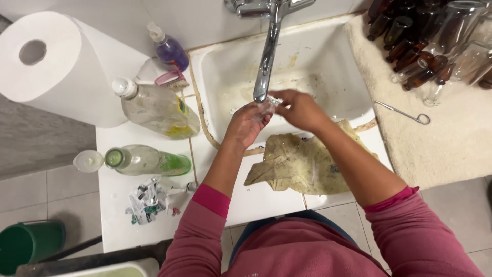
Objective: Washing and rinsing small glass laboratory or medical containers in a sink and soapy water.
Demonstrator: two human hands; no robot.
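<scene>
Fingers of both hands closed round one small clear glass item (266, 105), held under the tap (267, 56) spout over the white sink (328, 61). Left hand (247, 125) grips it from 7 o'clock; right hand (300, 109) from 3 o'clock. Item blurred; exact kind not resolvable. Stained cloth (302, 164) draped on sink edge at 5 o'clock of the hands. Two clear plastic bottles (154, 110) at 9 o'clock, lying on the counter. Brown glass bottles (410, 46) at 2 o'clock on a beige mat (441, 143).
</scene>
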